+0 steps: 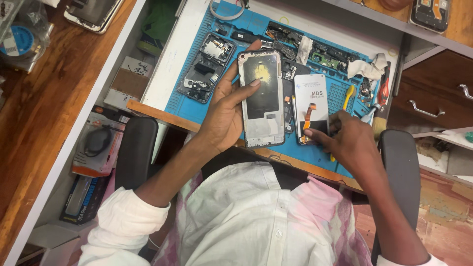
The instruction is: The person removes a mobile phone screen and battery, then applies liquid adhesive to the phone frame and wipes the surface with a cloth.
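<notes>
Blue repair mat [236,22] is lying at upper centre; left hand [224,116] is gripping phone frame [262,98], right hand [347,143] is pinching orange flex cable [308,118] on replacement screen [312,106].

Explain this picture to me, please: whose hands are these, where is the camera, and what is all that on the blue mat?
The single camera sits on a person's head and looks down at their own two bare hands. The left hand holds up a phone frame, gripped by its edge. The right hand presses down on a white phone screen panel with an orange flex cable, lying on the blue repair mat. Around them lie a stripped phone body, small circuit boards and a yellow pry tool.
</notes>
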